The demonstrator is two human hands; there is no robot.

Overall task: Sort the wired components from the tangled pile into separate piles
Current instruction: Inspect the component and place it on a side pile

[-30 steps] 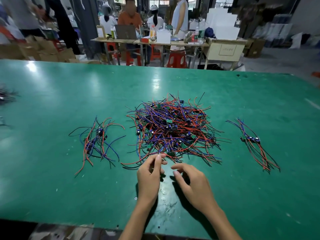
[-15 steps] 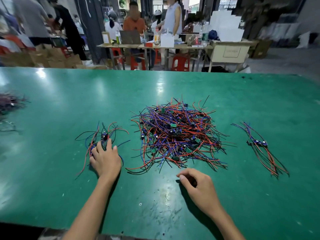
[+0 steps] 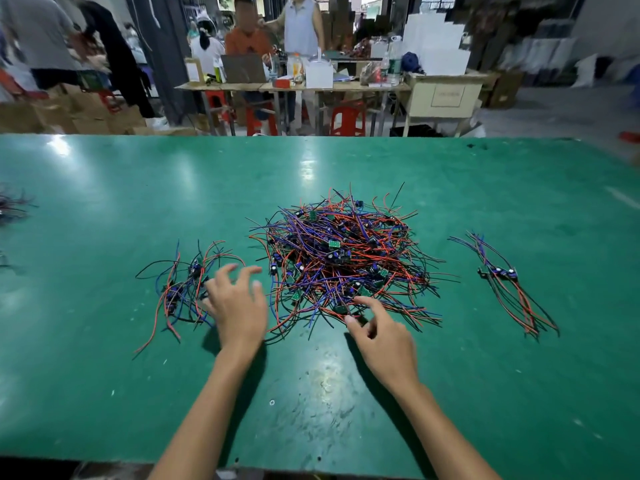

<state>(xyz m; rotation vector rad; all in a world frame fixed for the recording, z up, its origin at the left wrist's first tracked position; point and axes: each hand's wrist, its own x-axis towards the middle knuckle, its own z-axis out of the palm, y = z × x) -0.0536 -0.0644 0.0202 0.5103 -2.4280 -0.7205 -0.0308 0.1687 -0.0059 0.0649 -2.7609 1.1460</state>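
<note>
Hovering with fingers spread: left hand (image 3: 238,308), blurred, between the small left pile (image 3: 187,289) and the tangled pile (image 3: 341,261). Reaching into that pile's near edge: right hand (image 3: 382,336), fingers loosely curled; pinching a wire or not, cannot tell; lying well to its right: a third pile (image 3: 505,282).

No legible text; label on beige cabinet (image 3: 446,97) too blurred.

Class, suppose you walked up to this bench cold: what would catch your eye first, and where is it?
First, the big tangled pile of red, blue and black wired components at the middle of the green table. Next, two small sorted piles flanking it, the left pile and the right pile. The left hand and right hand reach in at the near edge.
</note>
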